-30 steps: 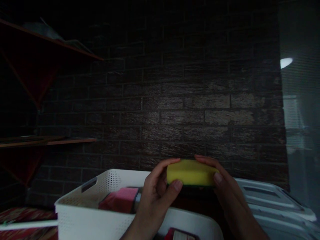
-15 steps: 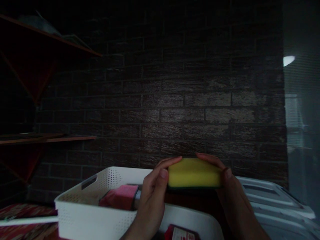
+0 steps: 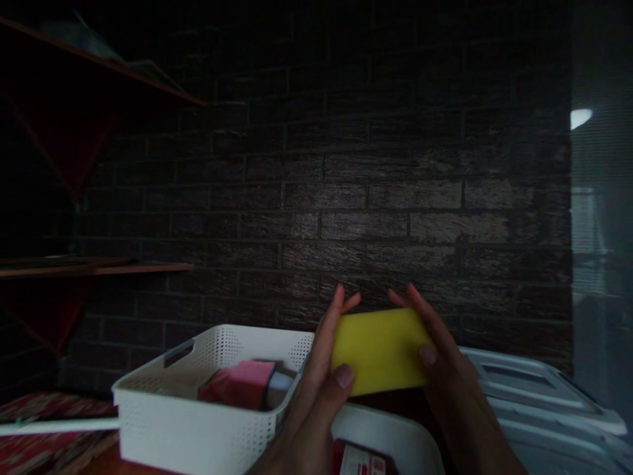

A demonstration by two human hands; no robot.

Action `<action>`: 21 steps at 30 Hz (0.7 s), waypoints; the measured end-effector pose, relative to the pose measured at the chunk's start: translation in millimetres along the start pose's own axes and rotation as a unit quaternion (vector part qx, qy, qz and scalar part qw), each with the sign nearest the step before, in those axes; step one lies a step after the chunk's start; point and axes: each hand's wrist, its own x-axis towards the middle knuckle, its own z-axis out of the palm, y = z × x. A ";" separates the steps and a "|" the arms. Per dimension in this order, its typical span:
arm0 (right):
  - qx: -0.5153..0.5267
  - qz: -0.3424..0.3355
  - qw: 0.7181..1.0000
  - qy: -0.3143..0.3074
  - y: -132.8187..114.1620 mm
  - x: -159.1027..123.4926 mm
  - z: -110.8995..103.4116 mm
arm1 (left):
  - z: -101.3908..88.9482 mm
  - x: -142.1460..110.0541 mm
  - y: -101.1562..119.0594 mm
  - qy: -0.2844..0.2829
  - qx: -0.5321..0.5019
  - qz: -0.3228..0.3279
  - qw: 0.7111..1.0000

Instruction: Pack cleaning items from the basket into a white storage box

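Observation:
A yellow sponge [image 3: 378,349] is held up between my two hands, its broad yellow face turned toward me. My left hand [image 3: 324,376] grips the left end, with the thumb on the front face and fingers behind or along the edge. At the right end, my right hand [image 3: 440,359] has its thumb on the face and its fingertips raised past the top edge. Below the sponge is a white tub [image 3: 410,429] with a red and dark package [image 3: 363,460] in it. Behind my left hand stands a white perforated basket [image 3: 198,432].
Inside the basket lies a pink and red packet [image 3: 242,382] beside a pale item. Grey plastic lids [image 3: 539,386] lie at the right. Dark brick wall [image 3: 316,198] rises behind; wooden shelves [image 3: 163,267] jut out at left. A white rod [image 3: 59,427] crosses a red patterned cloth [image 3: 30,455].
The sponge has tilted so its broad yellow face shows instead of mostly its side edge. My fingers have lifted and straightened past its top edge. The view has shifted slightly.

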 end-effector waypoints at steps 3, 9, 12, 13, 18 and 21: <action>-0.035 0.014 0.999 -0.013 -0.6 -7.5 -3.0 | -8.5 0.0 4.8 -0.023 -0.076 -0.018 0.997; -0.043 0.000 0.997 -0.056 -16.4 -15.8 -2.4 | -14.8 2.9 10.5 -0.041 -0.109 -0.022 0.993; -0.011 -0.009 0.999 -0.041 -15.5 -14.2 -1.4 | -12.4 4.5 6.5 -0.012 -0.093 -0.033 0.995; -0.001 -0.010 0.999 -0.036 -13.8 -13.5 -1.6 | -11.8 5.2 5.4 -0.001 -0.082 -0.037 0.996; 0.013 -0.010 1.000 -0.013 -6.6 -11.2 -2.8 | -12.8 8.2 10.2 -0.015 -0.004 -0.056 0.998; 0.031 -0.004 0.999 -0.009 -5.8 -10.5 -1.0 | -13.3 7.8 15.2 -0.043 0.009 -0.080 0.996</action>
